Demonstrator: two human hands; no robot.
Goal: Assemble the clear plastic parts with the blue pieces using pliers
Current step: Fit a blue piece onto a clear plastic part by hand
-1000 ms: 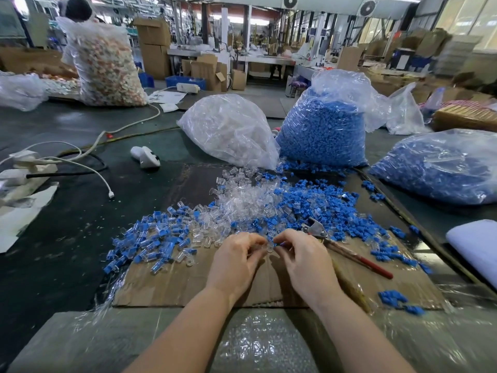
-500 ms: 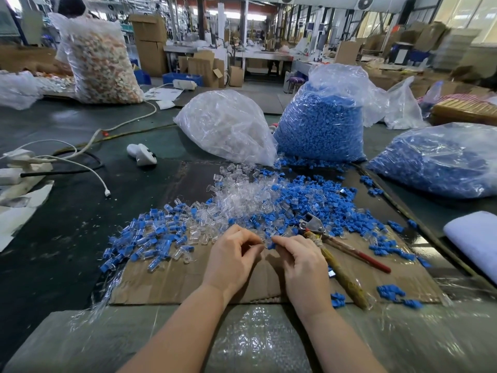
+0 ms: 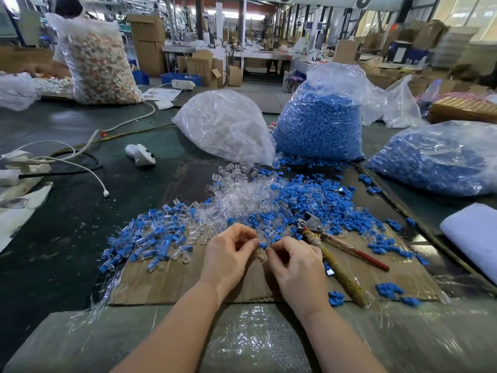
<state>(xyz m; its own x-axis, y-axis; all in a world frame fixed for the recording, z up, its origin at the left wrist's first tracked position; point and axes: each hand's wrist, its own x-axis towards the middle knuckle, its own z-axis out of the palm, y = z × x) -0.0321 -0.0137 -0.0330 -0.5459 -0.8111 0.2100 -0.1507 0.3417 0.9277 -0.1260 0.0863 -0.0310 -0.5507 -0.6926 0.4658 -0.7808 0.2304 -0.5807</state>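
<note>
The left hand (image 3: 231, 251) and right hand (image 3: 295, 261), apart a moment ago, now pinch one small blue plastic piece (image 3: 263, 246) together; the red-handled metal pliers (image 3: 322, 238) lie unused, so crimping probably comes next.

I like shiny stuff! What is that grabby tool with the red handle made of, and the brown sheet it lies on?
The pliers with one red handle: the head looks like bare grey metal, since it glints. One handle seems coated in red plastic or rubber; the other is wrapped in brownish tape or cloth, hard to tell which. The flat brown sheet looks like corrugated cardboard: matte, creased, with worn edges.
</note>
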